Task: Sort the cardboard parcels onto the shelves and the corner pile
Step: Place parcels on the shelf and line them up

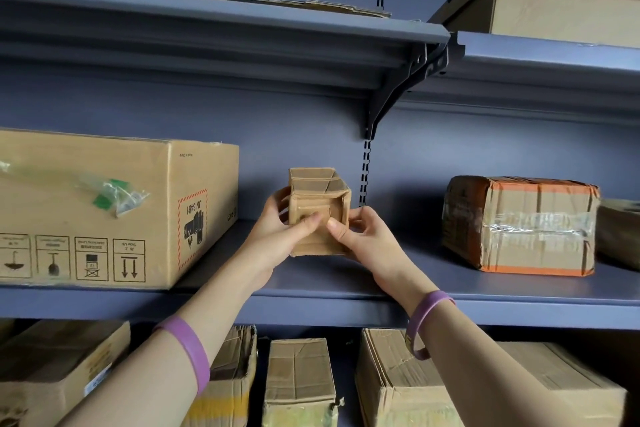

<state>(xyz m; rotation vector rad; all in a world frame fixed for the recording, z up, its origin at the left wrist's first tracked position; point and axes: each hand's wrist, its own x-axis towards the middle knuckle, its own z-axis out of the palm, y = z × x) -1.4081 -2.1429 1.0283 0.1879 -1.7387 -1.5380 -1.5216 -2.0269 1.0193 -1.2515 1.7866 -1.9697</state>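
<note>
Both hands hold small box [319, 211] over middle shelf [311, 284], near front edge; left hand [277, 229] and right hand [363, 236] pinch its sides; step looks like setting it down; next, push back gently; free room between big box [104, 211] and taped parcel [519, 225].

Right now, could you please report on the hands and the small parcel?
Hands: left hand and right hand grip small parcel. Parcel at middle shelf, between large box and taped parcel. Nothing in the way.
</note>
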